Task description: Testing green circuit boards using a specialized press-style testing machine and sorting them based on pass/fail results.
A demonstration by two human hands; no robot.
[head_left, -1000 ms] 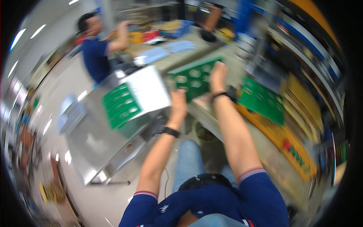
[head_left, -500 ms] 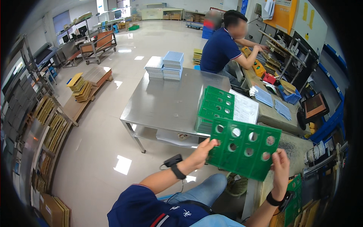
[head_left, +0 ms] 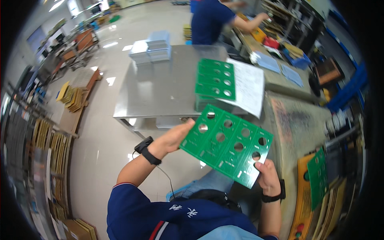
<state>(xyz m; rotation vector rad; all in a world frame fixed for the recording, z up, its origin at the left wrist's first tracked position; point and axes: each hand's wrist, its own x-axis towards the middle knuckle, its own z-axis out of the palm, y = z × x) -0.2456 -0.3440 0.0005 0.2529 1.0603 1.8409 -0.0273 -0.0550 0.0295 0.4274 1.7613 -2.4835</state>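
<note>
Panel (head_left: 227,144) now lifted off the bench, tilted; left hand (head_left: 174,138) and right hand (head_left: 267,177) grip opposite corners (stack (head_left: 215,79) remains at table (head_left: 160,100) edge).

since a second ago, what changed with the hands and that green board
The green panel with round holes was lifted off the bench and swung over toward the steel table; both hands came with it. The left hand and right hand still grip its opposite edges. The stack of green panels on the table stayed put.

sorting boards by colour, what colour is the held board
Green, with round holes; the board shows best in the head view.
</note>
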